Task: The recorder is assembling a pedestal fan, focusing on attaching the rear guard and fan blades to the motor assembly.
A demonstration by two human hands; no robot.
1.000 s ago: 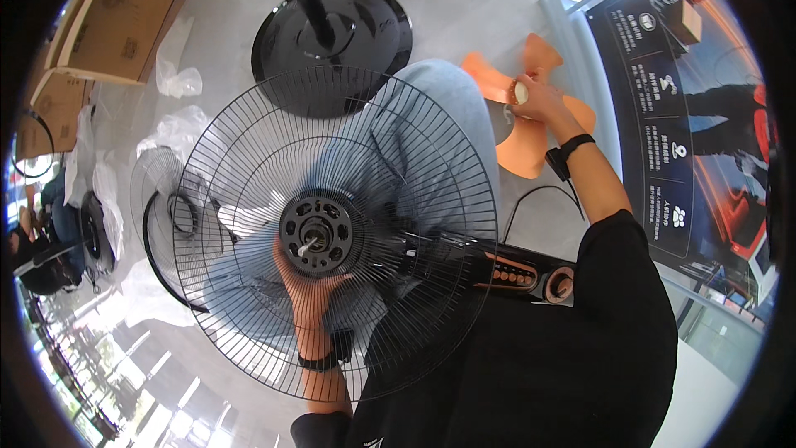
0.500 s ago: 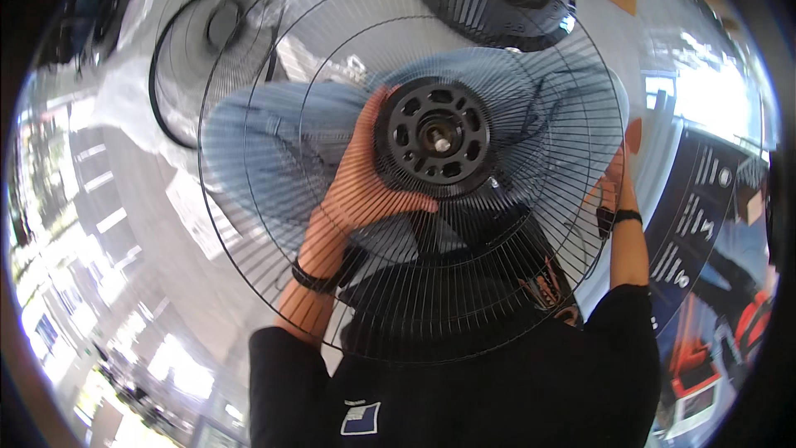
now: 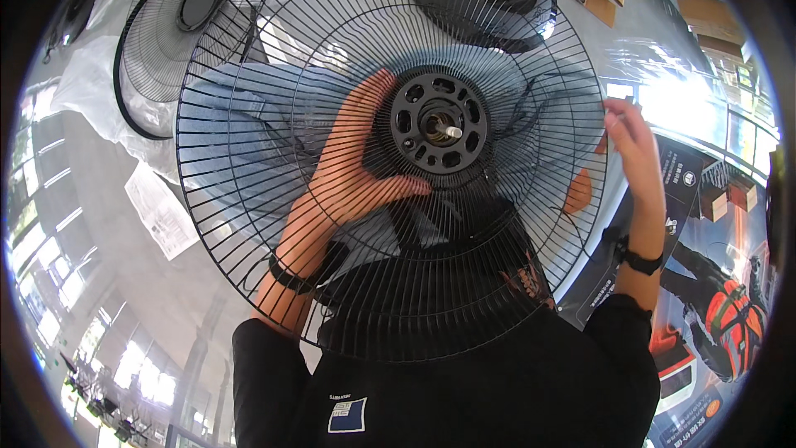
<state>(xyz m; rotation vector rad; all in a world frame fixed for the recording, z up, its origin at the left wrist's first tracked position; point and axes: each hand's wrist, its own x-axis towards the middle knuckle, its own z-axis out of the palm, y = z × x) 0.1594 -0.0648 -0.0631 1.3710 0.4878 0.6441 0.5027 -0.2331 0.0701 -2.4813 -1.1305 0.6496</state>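
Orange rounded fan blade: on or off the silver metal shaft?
Off: the silver shaft sticks out bare; the orange blade shows apart, behind the black round wire grille.

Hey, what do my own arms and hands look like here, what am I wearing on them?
Both your left hand and right hand are bare, without gloves. Each wrist has a black band, the left band and right band. Black short sleeves cover the upper arms: left sleeve, right sleeve.

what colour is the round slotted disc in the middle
Black; the slotted disc shows best in the head view.
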